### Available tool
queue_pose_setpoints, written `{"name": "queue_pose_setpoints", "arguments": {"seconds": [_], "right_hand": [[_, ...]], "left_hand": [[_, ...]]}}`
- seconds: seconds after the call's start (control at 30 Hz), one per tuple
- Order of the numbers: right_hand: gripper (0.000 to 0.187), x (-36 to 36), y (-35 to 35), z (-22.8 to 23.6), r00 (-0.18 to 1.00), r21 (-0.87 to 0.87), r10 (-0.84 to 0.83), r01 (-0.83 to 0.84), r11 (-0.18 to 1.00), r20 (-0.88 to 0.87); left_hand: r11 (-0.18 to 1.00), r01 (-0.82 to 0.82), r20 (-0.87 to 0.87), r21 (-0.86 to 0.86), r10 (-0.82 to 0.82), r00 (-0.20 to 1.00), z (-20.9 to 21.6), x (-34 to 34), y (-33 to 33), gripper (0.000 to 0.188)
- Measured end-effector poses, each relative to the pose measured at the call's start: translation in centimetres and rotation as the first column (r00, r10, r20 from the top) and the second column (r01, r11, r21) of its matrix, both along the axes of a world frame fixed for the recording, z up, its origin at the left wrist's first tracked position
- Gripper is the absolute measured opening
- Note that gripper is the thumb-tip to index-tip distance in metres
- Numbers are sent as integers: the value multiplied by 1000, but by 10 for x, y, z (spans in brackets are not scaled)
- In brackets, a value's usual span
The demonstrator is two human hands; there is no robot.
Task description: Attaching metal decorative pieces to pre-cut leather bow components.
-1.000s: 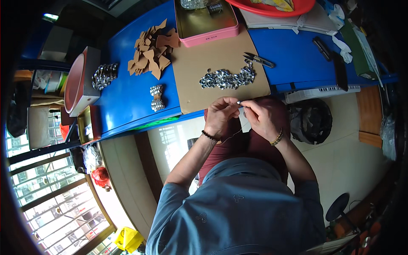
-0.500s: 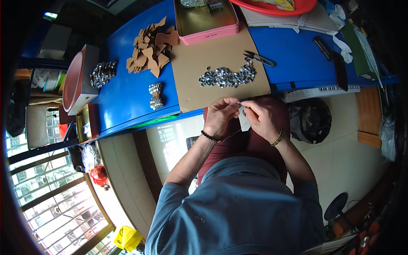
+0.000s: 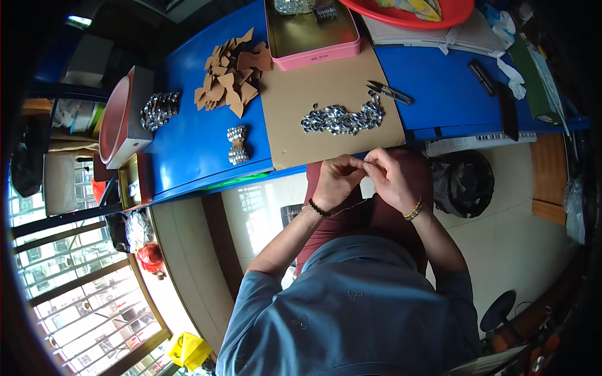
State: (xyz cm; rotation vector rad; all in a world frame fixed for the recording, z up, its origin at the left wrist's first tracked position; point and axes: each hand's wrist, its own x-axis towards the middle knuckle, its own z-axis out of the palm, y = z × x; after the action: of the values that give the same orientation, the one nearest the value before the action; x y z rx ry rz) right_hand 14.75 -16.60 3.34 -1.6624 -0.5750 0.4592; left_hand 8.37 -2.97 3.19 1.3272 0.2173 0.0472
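Observation:
My left hand [image 3: 335, 182] and my right hand [image 3: 390, 180] meet fingertip to fingertip above my lap, just off the table's front edge. Both are closed in a pinch; whatever sits between the fingertips is too small to make out. A thin thread or wire [image 3: 351, 206] runs below the hands, close to my left wrist. Beyond them, a heap of shiny silver metal pieces [image 3: 342, 120] lies on a brown board [image 3: 288, 147]. Snips [image 3: 390, 92] rest at the board's right edge. Left of the board stands a tan card wound with silver pieces [image 3: 237, 145].
Tan bow-shaped cards [image 3: 226, 78] are piled at the far left, beside more silver pieces [image 3: 159, 111]. A pink-rimmed tin [image 3: 320, 57] and a red basin [image 3: 433, 22] stand at the back. On the floor, right of my legs, is a black-lined bin [image 3: 464, 182].
The hands have come closer together, and my right hand's fingers now cover the small glint between the fingertips. The whole view has shifted slightly.

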Motion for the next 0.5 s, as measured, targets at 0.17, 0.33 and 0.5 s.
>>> {"name": "queue_pose_setpoints", "arguments": {"seconds": [0.17, 0.33, 0.5], "right_hand": [[7, 1, 3, 8, 860, 100, -231, 209, 973, 455], [1, 7, 2, 26, 646, 64, -203, 233, 970, 736], [6, -1, 0, 7, 974, 102, -81, 61, 993, 210]], "left_hand": [[922, -86, 110, 377, 48, 993, 2, 3, 5, 10], [570, -299, 268, 765, 140, 953, 4, 22, 29, 11], [322, -368, 356, 873, 98, 929, -14, 38, 40, 7]]}}
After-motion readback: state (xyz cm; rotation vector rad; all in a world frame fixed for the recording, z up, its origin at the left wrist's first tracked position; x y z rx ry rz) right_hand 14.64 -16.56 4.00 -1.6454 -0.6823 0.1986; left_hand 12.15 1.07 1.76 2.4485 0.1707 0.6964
